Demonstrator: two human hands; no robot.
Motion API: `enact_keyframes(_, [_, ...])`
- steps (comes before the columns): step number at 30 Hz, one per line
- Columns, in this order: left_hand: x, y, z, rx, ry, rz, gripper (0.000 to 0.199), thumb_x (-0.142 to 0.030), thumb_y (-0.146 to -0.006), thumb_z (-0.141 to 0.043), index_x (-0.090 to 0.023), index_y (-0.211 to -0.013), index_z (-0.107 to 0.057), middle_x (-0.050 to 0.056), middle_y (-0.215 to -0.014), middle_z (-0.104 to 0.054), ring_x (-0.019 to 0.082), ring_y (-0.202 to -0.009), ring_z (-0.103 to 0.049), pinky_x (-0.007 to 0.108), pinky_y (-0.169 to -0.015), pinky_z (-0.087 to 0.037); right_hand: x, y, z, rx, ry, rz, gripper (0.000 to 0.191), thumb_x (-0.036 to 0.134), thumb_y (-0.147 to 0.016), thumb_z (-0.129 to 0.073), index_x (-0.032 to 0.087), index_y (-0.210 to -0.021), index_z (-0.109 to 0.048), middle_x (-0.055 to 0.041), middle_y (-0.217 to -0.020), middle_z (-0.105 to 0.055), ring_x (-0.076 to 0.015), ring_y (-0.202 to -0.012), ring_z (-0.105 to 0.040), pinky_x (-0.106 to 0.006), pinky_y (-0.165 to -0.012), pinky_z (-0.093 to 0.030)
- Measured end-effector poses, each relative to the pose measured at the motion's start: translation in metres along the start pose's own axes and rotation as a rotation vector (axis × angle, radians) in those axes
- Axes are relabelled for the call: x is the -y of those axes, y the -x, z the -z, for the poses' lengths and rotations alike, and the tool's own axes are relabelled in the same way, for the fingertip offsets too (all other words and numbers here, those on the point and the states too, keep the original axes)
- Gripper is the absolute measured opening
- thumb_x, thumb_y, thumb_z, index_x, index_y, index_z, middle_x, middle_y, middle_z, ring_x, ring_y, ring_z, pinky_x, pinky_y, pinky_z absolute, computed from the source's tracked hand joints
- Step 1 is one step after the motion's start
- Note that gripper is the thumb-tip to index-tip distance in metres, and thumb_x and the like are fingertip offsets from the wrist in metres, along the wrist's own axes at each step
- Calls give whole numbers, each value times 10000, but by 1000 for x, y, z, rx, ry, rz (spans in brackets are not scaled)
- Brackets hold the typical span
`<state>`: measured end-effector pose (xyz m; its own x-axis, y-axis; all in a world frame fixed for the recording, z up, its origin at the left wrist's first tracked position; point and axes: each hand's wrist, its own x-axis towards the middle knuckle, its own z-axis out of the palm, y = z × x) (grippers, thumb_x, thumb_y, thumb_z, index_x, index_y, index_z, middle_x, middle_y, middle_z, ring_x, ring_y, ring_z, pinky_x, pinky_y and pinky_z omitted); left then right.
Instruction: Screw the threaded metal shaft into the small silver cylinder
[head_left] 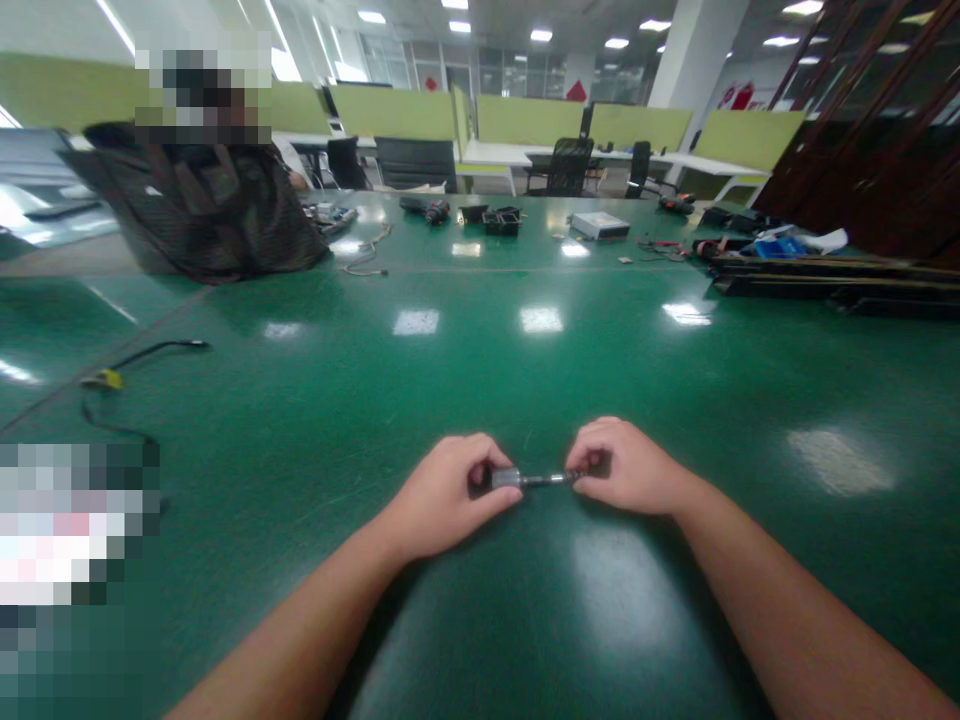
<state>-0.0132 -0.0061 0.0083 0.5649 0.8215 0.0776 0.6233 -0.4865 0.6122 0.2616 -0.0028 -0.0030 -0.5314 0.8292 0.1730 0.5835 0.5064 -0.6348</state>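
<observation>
A small screwdriver-like tool (540, 480) with a clear grey handle and thin dark shaft lies level, low over or on the green table (480, 390). My left hand (457, 495) grips the thick handle end between thumb and fingers. At the other end, my right hand (622, 468) pinches the tip of the shaft with thumb and fingertips. Whether something small sits at that tip is too blurred to tell.
A black mesh bag (217, 215) stands at the back left. A dark cable (161, 347) with a yellow tag lies on the left. Farther back are a white box (598, 225), a black frame part (501, 221) and dark panels (840, 280) at right.
</observation>
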Motion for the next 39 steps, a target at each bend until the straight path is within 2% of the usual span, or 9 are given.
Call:
enact_keyframes(4, [1, 0, -1, -7, -6, -1, 233, -436, -870, -693, -215, -944, -687, -4, -814, -641, 175, -760, -584, 313, -738, -405, 6, -2, -9, -16, 6, 5, 114, 112, -697, -763, 195, -770, -734, 30, -703, -675, -130, -678, -610, -329, -801, -413])
enact_keyframes(6, [2, -1, -2, -19, -9, -4, 234, -433, -865, -698, -212, -942, -686, -6, -806, -637, 173, -753, -582, 307, -727, -403, 14, -5, -18, -67, -25, -2, 103, 152, -734, -774, 210, -815, -748, 19, -748, -705, -143, -715, -624, -335, -804, -413])
enact_keyframes(11, [-1, -2, -1, -27, -14, -31, 244, -372, -788, -776, -216, -953, -686, -15, -801, -641, 172, -749, -588, 297, -720, -398, 29, -9, -33, -125, -193, 11, 220, 108, -729, -771, 208, -923, -747, 2, -815, -723, -152, -766, -642, -305, -772, -451])
enact_keyframes(15, [-2, -3, -2, -38, -25, -40, 233, -360, -773, -791, -217, -924, -684, -21, -774, -631, 172, -731, -582, 293, -708, -388, 28, -8, -34, -127, -202, 4, 207, 96, -748, -758, 208, -921, -744, 3, -813, -719, -146, -757, -637, -301, -766, -451])
enact_keyframes(21, [2, -2, -2, -40, -32, -69, 243, -353, -763, -800, -195, -855, -640, -15, -786, -627, 173, -742, -580, 295, -721, -386, 24, -8, -34, -94, -40, 42, 119, 198, -793, -776, 213, -905, -739, -7, -843, -729, -172, -817, -634, -345, -822, -419])
enact_keyframes(25, [0, -2, -1, -40, -48, -70, 236, -339, -766, -795, -197, -883, -648, -18, -775, -620, 170, -728, -576, 298, -716, -384, 26, -8, -33, -71, -42, 58, 121, 229, -790, -790, 213, -902, -744, -5, -852, -741, -174, -827, -648, -352, -847, -413])
enact_keyframes(29, [-2, -3, -1, -32, -40, -104, 223, -316, -786, -780, -214, -951, -669, -19, -799, -637, 166, -731, -581, 301, -727, -386, 26, -8, -33, -83, -45, 70, 105, 222, -812, -767, 211, -914, -745, -9, -845, -733, -173, -816, -641, -354, -842, -411])
enact_keyframes(39, [1, -3, -3, -27, -35, -102, 219, -336, -807, -777, -200, -924, -651, -14, -819, -640, 166, -744, -589, 313, -761, -388, 25, -7, -33, -91, -54, 55, 84, 188, -822, -740, 210, -903, -733, -10, -855, -730, -172, -822, -638, -353, -838, -418])
